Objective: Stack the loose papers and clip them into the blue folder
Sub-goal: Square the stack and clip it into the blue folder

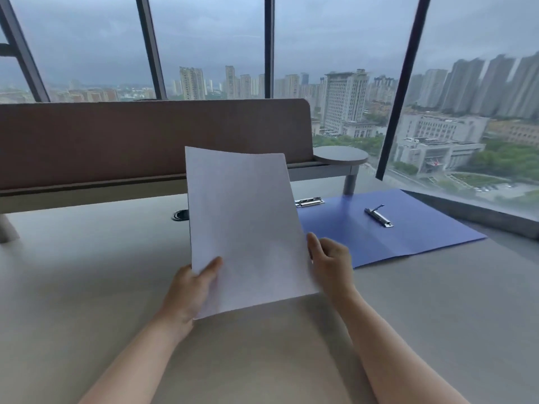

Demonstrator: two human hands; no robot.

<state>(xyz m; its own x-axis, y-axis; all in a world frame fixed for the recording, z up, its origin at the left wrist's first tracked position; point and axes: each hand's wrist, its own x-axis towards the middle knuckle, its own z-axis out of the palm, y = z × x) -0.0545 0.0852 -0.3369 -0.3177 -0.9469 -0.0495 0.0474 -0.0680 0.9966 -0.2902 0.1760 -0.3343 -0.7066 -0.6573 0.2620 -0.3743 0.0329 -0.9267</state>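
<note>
So the paper stack [245,225] is up off the tabletop [87,272], held upright-ish with its long axis running away from the person and leaning a bit left at the top. The left hand [192,290] pinches the lower left edge, thumb on the front face. The right hand [329,260] is curled around the right edge, fingers wrapped behind.

The blue folder [408,231] lies open and flat to the right, just past the right hand, part of its left side hidden behind the sheets. Its spring clip [378,217] sits mid-panel, angled diagonally; a second metal clip [309,202] peeks out at the far edge.

My read: the papers need to swing right and lay down flat, and the right hand is the nearer one to guide that.
</note>
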